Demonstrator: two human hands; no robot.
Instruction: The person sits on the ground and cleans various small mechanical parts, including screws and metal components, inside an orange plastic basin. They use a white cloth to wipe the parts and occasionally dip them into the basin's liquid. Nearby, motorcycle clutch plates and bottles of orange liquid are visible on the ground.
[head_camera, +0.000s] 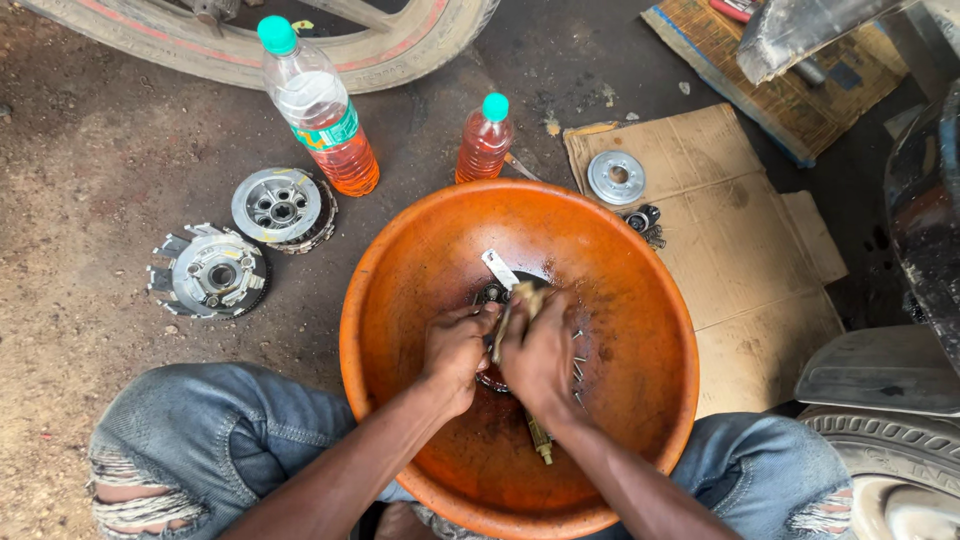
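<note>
A big orange plastic basin (400, 260) sits between my knees. My left hand (455, 350) and my right hand (540, 355) are down in its middle, closed together around a dark round metal part (492, 294) that is mostly hidden under them. My right hand also presses a dirty rag (522, 300) against the part. A flat silver metal piece (498, 268) sticks out just beyond my fingers. Several small bolts (578, 360) lie in the basin to the right of my right hand, and a brush handle (541, 440) lies under my right wrist.
On the dirt floor to the left lie two round clutch parts (283, 207) (212, 272). Two plastic bottles of orange liquid (322, 110) (484, 140) stand behind the basin. A metal disc (616, 177) rests on cardboard (740, 240) to the right. Tyres (300, 45) (890, 440) are close by.
</note>
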